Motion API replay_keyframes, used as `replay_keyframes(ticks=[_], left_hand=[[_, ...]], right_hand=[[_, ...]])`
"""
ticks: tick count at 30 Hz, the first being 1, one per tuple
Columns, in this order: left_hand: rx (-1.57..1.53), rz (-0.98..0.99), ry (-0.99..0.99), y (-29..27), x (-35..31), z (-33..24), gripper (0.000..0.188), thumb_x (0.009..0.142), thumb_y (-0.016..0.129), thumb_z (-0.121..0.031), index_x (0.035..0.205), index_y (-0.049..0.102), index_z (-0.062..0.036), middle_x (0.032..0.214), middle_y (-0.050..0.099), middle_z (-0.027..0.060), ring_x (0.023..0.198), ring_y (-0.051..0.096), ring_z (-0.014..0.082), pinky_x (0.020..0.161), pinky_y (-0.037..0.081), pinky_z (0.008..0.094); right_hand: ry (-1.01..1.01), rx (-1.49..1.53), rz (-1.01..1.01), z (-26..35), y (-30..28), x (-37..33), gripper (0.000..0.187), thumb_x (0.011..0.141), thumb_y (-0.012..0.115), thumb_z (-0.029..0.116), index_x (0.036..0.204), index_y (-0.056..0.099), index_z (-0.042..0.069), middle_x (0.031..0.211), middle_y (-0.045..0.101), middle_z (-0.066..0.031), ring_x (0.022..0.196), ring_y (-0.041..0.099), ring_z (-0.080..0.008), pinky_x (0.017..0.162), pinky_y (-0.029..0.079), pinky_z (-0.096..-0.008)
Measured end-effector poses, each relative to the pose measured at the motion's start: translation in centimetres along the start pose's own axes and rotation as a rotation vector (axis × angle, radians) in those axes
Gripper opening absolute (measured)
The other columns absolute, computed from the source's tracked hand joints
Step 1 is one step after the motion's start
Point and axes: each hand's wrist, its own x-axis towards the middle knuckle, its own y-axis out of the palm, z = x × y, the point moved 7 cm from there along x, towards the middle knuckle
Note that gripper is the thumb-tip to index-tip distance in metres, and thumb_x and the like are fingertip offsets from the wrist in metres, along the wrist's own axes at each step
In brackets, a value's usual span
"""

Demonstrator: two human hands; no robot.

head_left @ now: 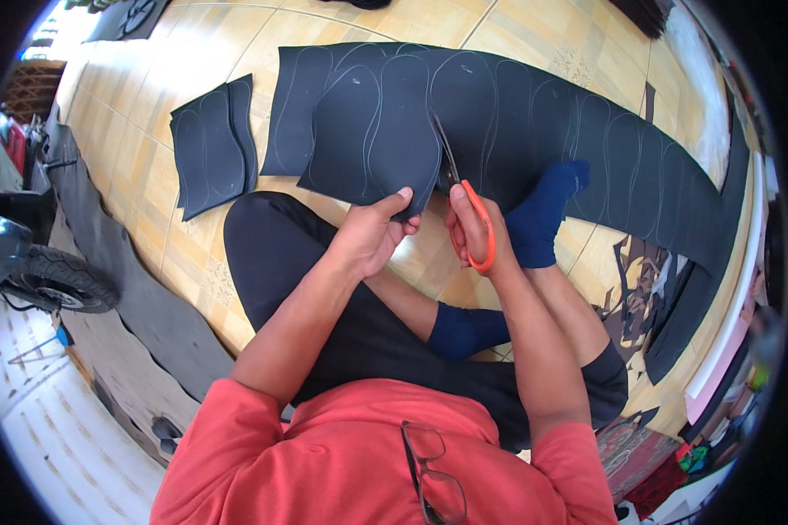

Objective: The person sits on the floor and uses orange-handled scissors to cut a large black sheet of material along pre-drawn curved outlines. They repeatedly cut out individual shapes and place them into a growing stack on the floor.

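Note:
Across the floor in front of me stretches a long black sheet point(517, 105), marked with pale curved insole-like outlines. My left hand point(372, 232) pinches the near edge of a partly cut section of it, thumb on top. In my right hand point(474, 229) is a pair of scissors point(478, 219) with orange handles. Their blades point away from me and lie along a drawn curve at a cut in the sheet. How far apart the blades are is hard to make out. Two cut black pieces point(210, 149), the upper one with outlines, lie overlapped at the left.
My blue-socked foot point(547, 206) rests on the sheet's near edge. Dark scraps point(635, 297) lie at the right beside rolled or stacked sheet material point(727, 324). A long grey strip point(149, 289) and a motorbike wheel point(66, 280) are at the left. The floor is tiled point(228, 52).

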Motion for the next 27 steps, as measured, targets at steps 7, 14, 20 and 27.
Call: replay_keyframes(ticks=[7, 14, 20, 27], left_hand=[[-0.092, 0.065, -0.047, 0.3, -1.8, 0.1, 0.011, 0.093, 0.057, -0.007, 0.101, 0.057, 0.001, 0.087, 0.058, 0.0097, 0.07, 0.052, 0.0148, 0.061, 0.044, 0.025], [-0.151, 0.159, -0.014, 1.2, -3.5, -0.3, 0.013, 0.094, 0.057, -0.009, 0.104, 0.054, -0.0014, 0.083, 0.057, 0.0079, 0.064, 0.05, 0.0125, 0.056, 0.041, 0.0234], [-0.179, 0.24, -0.013, 1.6, -4.2, -0.6, 0.012, 0.096, 0.056, -0.013, 0.102, 0.052, -0.0029, 0.081, 0.054, 0.006, 0.063, 0.047, 0.0098, 0.055, 0.04, 0.0228], [-0.26, 0.337, -0.029, 1.8, -5.1, -0.2, 0.013, 0.098, 0.053, -0.016, 0.103, 0.053, -0.0035, 0.082, 0.053, 0.0055, 0.063, 0.048, 0.0103, 0.056, 0.04, 0.0227]], right_hand=[[-0.09, 0.03, -0.04, 1.1, 1.3, 0.7, 0.057, 0.096, 0.046, 0.052, 0.073, 0.055, 0.001, 0.05, 0.043, -0.002, 0.039, 0.045, -0.0122, 0.038, 0.038, -0.0285], [-0.11, -0.089, -0.109, 2.2, 1.7, 0.9, 0.052, 0.097, 0.046, 0.049, 0.077, 0.054, 0.001, 0.052, 0.045, -0.0038, 0.04, 0.048, -0.0136, 0.038, 0.039, -0.0292], [-0.189, -0.003, -0.163, 3.1, 3.0, 1.4, 0.049, 0.1, 0.043, 0.045, 0.081, 0.056, 0.002, 0.056, 0.049, -0.0058, 0.043, 0.05, -0.014, 0.04, 0.041, -0.0294], [-0.552, -0.357, -0.368, 5.3, 4.0, 1.6, 0.048, 0.102, 0.036, 0.041, 0.091, 0.058, -0.001, 0.067, 0.059, -0.0141, 0.058, 0.061, -0.0263, 0.056, 0.047, -0.0356]])
